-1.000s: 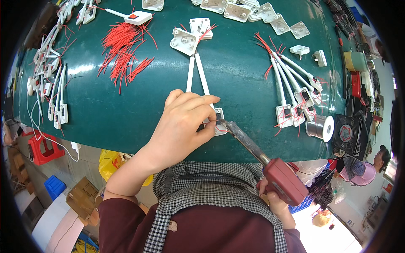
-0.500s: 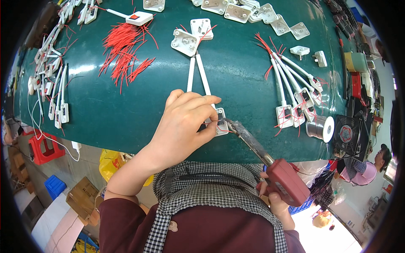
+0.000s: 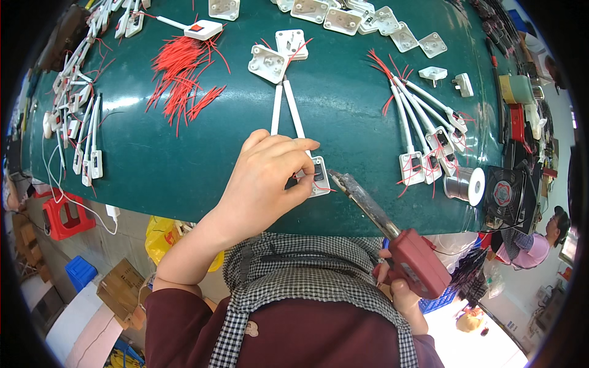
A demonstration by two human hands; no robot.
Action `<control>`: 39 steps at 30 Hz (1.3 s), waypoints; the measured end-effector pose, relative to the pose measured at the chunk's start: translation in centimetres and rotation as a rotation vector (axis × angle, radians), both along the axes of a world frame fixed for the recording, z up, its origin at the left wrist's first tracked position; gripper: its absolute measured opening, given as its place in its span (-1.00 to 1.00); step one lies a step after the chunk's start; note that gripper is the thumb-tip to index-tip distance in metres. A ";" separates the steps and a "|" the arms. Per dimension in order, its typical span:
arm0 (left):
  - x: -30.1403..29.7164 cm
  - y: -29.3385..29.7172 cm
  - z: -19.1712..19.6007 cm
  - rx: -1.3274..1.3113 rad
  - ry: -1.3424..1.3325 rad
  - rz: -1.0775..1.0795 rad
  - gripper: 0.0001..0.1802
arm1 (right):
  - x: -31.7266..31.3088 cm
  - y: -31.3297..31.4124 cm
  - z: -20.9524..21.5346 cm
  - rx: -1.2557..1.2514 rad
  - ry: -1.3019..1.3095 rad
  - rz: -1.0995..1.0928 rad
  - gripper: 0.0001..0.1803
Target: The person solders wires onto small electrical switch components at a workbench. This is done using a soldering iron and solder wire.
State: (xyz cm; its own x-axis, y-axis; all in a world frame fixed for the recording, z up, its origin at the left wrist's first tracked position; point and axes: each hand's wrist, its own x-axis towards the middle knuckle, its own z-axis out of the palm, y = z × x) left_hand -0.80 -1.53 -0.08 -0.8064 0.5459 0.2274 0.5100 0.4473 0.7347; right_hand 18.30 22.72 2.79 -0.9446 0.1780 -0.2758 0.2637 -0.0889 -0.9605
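Observation:
My left hand (image 3: 267,175) is pinched closed over a white plastic housing (image 3: 319,187) at the near edge of the table, on a thin red wire by its black switch (image 3: 318,172). Part of the housing is hidden under the fingers. Two white tubes (image 3: 293,109) run away from the hand to a pair of open white shells (image 3: 269,64) with red wires. In my right hand (image 3: 402,293) is a soldering iron (image 3: 420,262) with a dark red grip. Its blackened tip points at the housing, a small gap to the right of it.
Cut red wires (image 3: 181,76) lie in a pile at the left. White tubes with switch housings (image 3: 411,167) are bunched on the right, next to a solder spool (image 3: 464,186) and a black fan (image 3: 510,191). More white shells (image 3: 343,20) line the far side of the green table (image 3: 245,202).
The soldering iron's tip has drawn back slightly to the right, off the switch. My left hand stays almost in place.

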 end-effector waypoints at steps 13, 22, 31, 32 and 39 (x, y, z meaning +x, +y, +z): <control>1.9 4.2 0.3 -0.128 0.122 -0.130 -0.84 | -0.4 0.9 0.3 0.257 0.294 -0.310 -0.21; -0.2 1.8 2.7 0.000 0.106 0.096 -0.75 | 0.4 3.4 -0.4 0.324 0.462 -0.501 -0.33; -5.9 -6.3 -0.2 -0.370 0.224 0.421 -0.88 | 2.3 3.2 -0.4 0.273 0.400 -0.441 -0.35; -5.9 -6.4 -0.2 -0.327 0.215 0.392 -0.90 | 2.4 3.2 -0.3 0.280 0.393 -0.453 -0.35; -7.4 -7.4 -0.7 0.100 -0.150 0.476 -0.91 | 1.6 3.3 -0.5 0.191 0.425 -0.416 -0.29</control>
State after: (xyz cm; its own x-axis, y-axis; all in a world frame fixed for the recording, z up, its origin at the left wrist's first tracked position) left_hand -8.21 -8.93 -0.78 -0.9882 0.0919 0.1227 0.1528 0.5282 0.8353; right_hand 19.85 25.99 2.30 -0.8059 0.5635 0.1816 -0.1647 0.0813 -0.9830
